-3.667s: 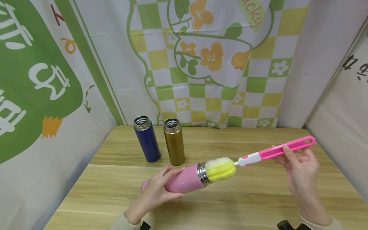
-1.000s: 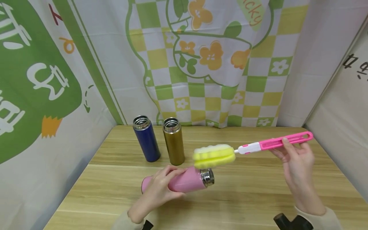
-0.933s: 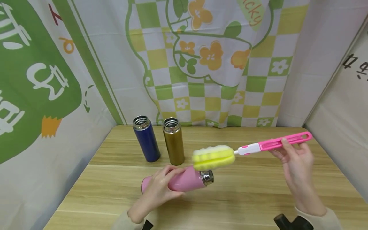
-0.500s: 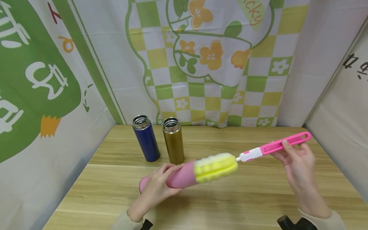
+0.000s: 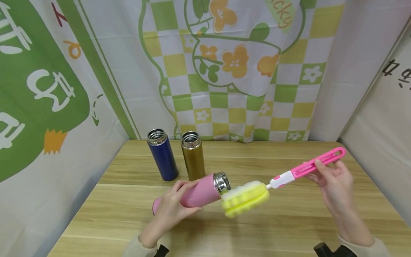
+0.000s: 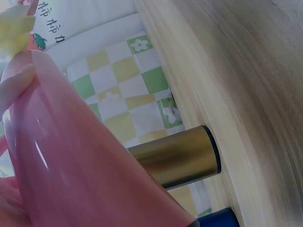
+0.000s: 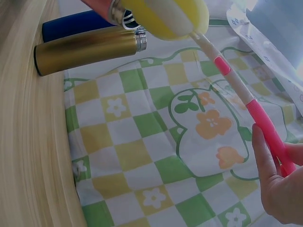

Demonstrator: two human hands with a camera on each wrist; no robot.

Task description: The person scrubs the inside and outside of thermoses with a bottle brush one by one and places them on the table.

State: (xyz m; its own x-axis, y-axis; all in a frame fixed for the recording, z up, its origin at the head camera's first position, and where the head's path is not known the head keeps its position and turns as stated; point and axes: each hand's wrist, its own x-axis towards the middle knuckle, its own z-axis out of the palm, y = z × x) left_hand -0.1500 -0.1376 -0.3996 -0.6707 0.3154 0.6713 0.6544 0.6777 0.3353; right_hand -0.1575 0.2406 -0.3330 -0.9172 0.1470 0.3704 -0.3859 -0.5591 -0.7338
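Note:
My left hand [image 5: 174,207] grips a pink thermos bottle [image 5: 202,192], tilted with its open steel mouth up and to the right. In the left wrist view the pink bottle [image 6: 80,156] fills much of the frame. The pink-and-white handle of a bottle brush [image 5: 308,168] is pinched between the thumb and fingers of my right hand [image 5: 335,185]. Its yellow and white sponge head [image 5: 245,200] is outside the bottle, just right of and below the mouth; whether they touch I cannot tell. From the right wrist, the sponge [image 7: 175,19] partly covers the pink bottle's neck.
A blue bottle [image 5: 163,157] and a gold bottle [image 5: 193,159] stand upright and lidless behind the pink one, on the wooden table [image 5: 289,221]. A checked, flowered cloth [image 5: 237,107] hangs along the table's back edge. Printed cloths hang at both sides.
The sponge was partly at the bottle's mouth, then above it, then in front of it; now it is lower and to the right. The pink bottle's mouth has tipped up and moved left.

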